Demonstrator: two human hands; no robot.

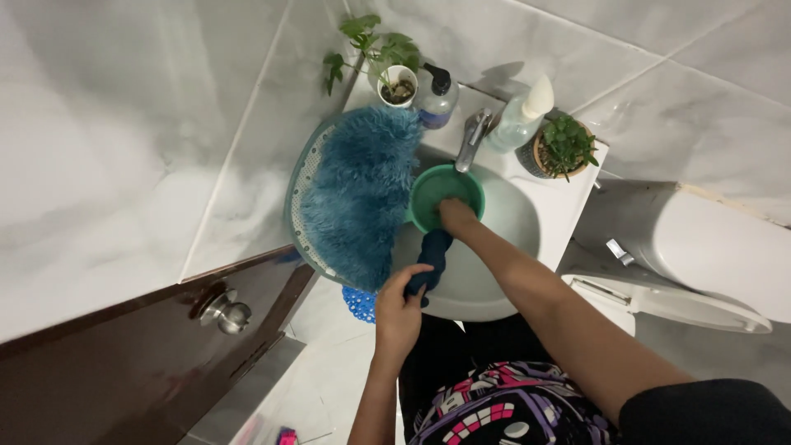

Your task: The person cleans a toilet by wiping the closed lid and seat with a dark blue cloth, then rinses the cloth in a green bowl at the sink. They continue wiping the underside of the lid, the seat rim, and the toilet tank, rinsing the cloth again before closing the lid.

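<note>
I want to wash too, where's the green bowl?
In the sink, under the tap, beside the fluffy blue mat.

Both arms outstretched, left grip [401,306] closed low and near, right grip [456,216] clenched farther forward.

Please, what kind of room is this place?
Most likely a small home bathroom. A white sink with a metal tap stands beside a white toilet, and the walls are pale marble-look tile.
</note>
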